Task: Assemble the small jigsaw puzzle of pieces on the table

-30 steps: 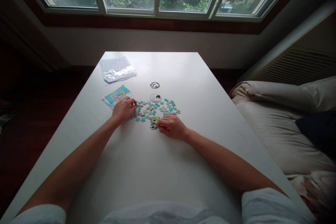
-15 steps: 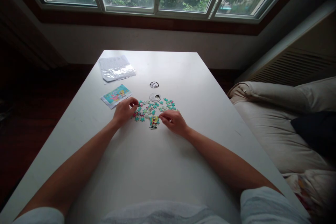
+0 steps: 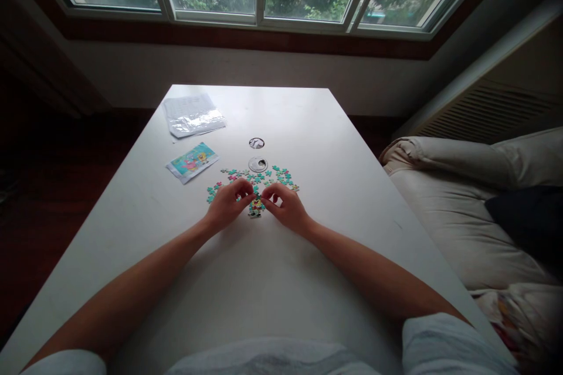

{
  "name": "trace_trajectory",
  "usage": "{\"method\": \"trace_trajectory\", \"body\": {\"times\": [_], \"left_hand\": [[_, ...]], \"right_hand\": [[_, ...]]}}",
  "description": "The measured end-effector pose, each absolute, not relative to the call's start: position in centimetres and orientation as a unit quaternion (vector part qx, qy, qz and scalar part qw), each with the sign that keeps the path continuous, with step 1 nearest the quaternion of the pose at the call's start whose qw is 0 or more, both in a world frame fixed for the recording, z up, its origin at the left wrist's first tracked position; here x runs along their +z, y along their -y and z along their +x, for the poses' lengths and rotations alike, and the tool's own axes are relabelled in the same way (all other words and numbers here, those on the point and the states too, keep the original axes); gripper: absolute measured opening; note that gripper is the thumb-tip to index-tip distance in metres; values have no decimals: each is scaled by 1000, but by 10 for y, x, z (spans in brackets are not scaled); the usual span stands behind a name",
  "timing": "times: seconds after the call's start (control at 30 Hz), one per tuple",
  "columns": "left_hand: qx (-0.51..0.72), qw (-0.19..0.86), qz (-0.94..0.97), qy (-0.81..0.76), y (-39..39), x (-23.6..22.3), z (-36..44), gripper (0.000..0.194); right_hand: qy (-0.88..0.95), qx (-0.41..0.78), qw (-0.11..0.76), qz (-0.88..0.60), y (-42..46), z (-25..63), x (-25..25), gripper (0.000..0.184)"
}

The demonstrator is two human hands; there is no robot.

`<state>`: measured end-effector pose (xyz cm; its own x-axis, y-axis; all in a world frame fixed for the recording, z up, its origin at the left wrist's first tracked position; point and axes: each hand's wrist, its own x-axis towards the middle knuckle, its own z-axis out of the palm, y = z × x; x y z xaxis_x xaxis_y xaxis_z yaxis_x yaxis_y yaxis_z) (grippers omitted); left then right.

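A small joined section of jigsaw puzzle (image 3: 255, 209), with a yellow cartoon figure on it, lies flat on the white table (image 3: 264, 281). My left hand (image 3: 229, 202) is closed in a pinch at the section's upper left edge, on what looks like a small puzzle piece mostly hidden by the fingertips. From the other side my right hand (image 3: 287, 206) pinches at the upper right edge of the section, thumb and forefinger together. Loose puzzle pieces (image 3: 281, 174), mostly turquoise and green, are scattered just beyond both hands; some lie behind the left hand.
A colourful picture card (image 3: 192, 162) lies left of the pieces. Behind it is a clear plastic bag (image 3: 193, 116) with paper. Two round inserts (image 3: 258, 164) (image 3: 256, 143) sit in the tabletop beyond the pieces. A beige sofa (image 3: 440, 217) stands at the right.
My left hand has moved right and slightly toward me, from the loose pieces to the joined section. My right hand has shifted slightly left, so the fingertips of both hands now nearly meet.
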<state>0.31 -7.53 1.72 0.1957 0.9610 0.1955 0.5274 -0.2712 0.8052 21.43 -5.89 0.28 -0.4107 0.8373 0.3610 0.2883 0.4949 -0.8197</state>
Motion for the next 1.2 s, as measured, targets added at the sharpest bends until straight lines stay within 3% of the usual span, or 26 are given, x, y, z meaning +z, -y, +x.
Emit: {"method": "trace_trajectory", "body": {"times": [0.33,0.47,0.67,0.8,1.2], "left_hand": [[346,310,716,-521,76,10,4,13],[300,235,767,-517,77,11,1,13],[209,137,893,-374,76,13,-5,16],[189,132,907,-352,73,12,-8,17],[172,114,916,-345,72,9,-12,22]], "right_hand": [[757,399,386,-345,55,216,-2,20],[728,398,398,-391,46,223,-4,20],[674,451,396,-431,37,230,-11,18],[710,432,350,-432,38,230,-5,15],[754,342,334,-450,46,225,-10,10]]}}
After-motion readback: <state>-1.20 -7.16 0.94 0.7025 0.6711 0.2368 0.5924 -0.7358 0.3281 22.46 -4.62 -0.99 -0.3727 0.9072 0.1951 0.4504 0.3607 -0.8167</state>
